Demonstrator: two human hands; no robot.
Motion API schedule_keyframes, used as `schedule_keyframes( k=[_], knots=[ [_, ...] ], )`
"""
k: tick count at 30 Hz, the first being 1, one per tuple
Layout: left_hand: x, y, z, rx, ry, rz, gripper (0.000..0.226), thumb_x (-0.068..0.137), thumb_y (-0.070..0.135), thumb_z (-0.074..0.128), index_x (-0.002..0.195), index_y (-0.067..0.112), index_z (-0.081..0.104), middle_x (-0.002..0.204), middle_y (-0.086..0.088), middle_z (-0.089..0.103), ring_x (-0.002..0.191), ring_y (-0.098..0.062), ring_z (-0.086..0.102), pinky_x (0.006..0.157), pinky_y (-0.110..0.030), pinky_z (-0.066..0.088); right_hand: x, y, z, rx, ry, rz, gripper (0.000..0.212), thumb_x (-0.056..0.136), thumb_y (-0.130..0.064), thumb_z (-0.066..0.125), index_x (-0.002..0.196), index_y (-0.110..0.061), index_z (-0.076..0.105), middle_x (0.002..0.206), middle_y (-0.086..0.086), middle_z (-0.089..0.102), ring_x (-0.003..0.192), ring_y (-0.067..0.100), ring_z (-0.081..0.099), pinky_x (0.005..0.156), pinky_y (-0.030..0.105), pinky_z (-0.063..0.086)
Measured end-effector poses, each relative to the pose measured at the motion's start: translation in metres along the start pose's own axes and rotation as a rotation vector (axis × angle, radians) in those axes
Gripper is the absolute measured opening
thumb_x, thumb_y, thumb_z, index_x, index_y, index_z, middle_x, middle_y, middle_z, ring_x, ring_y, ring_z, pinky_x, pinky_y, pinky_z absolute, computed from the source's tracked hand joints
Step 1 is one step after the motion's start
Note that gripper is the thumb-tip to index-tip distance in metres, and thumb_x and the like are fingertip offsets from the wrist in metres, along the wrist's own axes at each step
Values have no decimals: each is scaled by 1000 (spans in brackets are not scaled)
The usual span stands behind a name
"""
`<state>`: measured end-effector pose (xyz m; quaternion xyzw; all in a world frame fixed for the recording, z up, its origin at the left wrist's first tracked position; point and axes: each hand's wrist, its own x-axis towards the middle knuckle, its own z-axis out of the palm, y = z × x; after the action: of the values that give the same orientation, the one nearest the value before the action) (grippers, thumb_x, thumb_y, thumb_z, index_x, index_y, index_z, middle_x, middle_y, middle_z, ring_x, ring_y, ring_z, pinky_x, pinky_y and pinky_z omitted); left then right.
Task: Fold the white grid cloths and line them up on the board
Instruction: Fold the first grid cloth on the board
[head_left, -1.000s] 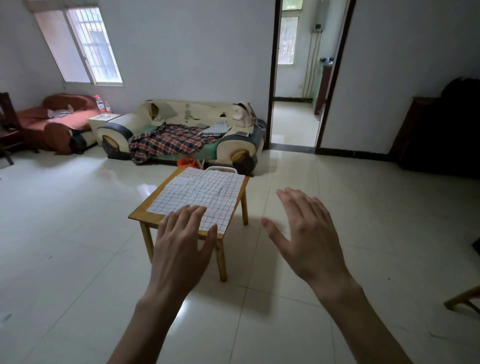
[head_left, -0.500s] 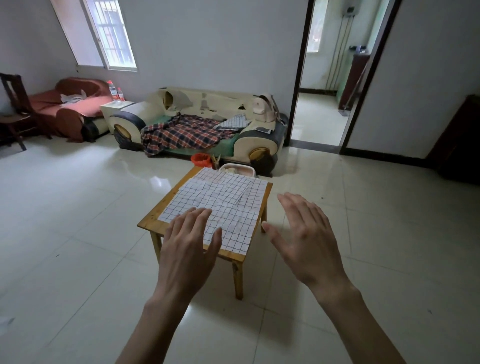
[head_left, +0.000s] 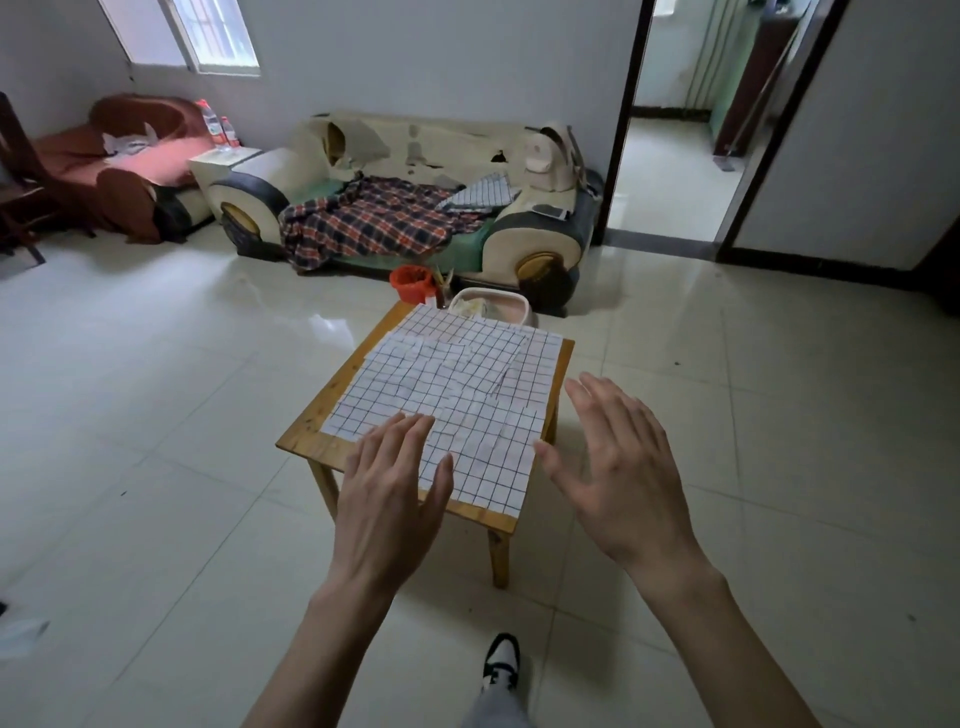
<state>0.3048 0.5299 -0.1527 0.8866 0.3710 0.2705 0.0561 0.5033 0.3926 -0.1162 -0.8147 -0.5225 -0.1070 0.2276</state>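
My left hand (head_left: 387, 499) is held out in front of me, palm down, fingers straight and close together, thumb a little apart; it holds nothing. My right hand (head_left: 623, 467) is raised beside it, fingers spread and straight, thumb pointing towards the left hand, and it too holds nothing. Both hands hover in the air on my side of the small square wooden table (head_left: 311, 441), not touching it as far as I can tell.

The white cloths with a thin dark grid (head_left: 457, 384) lie unfolded and overlapping on the table top, covering most of it; a strip of bare wood shows along the left and near edges. Their edges and corners cross one another, so I cannot tell how many there are.

Just behind the table a pale pink plastic basin (head_left: 493, 306) and a small orange bucket (head_left: 411, 283) stand on the glossy pale tiled floor (head_left: 156, 415). Farther back is a cream car-shaped sofa (head_left: 415, 150) with a red and dark plaid blanket (head_left: 363, 223) spread on its seat. My black and white shoe (head_left: 501, 662) shows on the floor between my forearms
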Motion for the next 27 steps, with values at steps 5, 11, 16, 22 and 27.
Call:
schedule_keyframes(
  k=[5, 11, 16, 22, 27],
  knots=[
    [54, -22, 42, 13, -34, 16, 54, 103, 45, 43, 142, 10, 57, 143, -8, 62, 138, -24, 52, 115, -45, 42, 48, 12, 53, 28, -17, 35, 72, 103, -63, 39, 160, -19, 33, 164, 5, 41, 154, 21, 33, 125, 39, 18],
    [119, -41, 89, 32, -94, 49, 51, 104, 44, 47, 144, 14, 56, 146, -5, 60, 141, -21, 49, 116, -37, 34, 102, 29, 100, 35, -58, 99, 73, 103, -65, 35, 160, -19, 33, 164, 5, 40, 153, 21, 33, 124, 37, 14],
    [154, -62, 125, 25, -136, 46, 51, 103, 43, 47, 144, 13, 56, 145, -5, 61, 141, -21, 49, 116, -40, 39, 137, 45, 136, 50, -105, 107, 74, 103, -64, 36, 162, -20, 29, 167, 3, 36, 156, 18, 27, 125, 37, 15],
    [174, -88, 154, 38, -190, 15, 53, 104, 45, 44, 146, 14, 55, 147, -4, 59, 142, -20, 47, 118, -35, 32, 164, 54, 176, 86, -169, 96, 72, 104, -63, 36, 163, -21, 27, 168, 1, 33, 157, 15, 22, 127, 38, 14],
    [191, -108, 184, 24, -235, 32, 51, 104, 42, 48, 147, 14, 54, 148, -4, 58, 143, -20, 46, 119, -42, 38, 182, 59, 207, 88, -205, 94, 73, 105, -62, 36, 164, -21, 27, 168, 0, 33, 158, 15, 23, 128, 37, 14]
  ],
)
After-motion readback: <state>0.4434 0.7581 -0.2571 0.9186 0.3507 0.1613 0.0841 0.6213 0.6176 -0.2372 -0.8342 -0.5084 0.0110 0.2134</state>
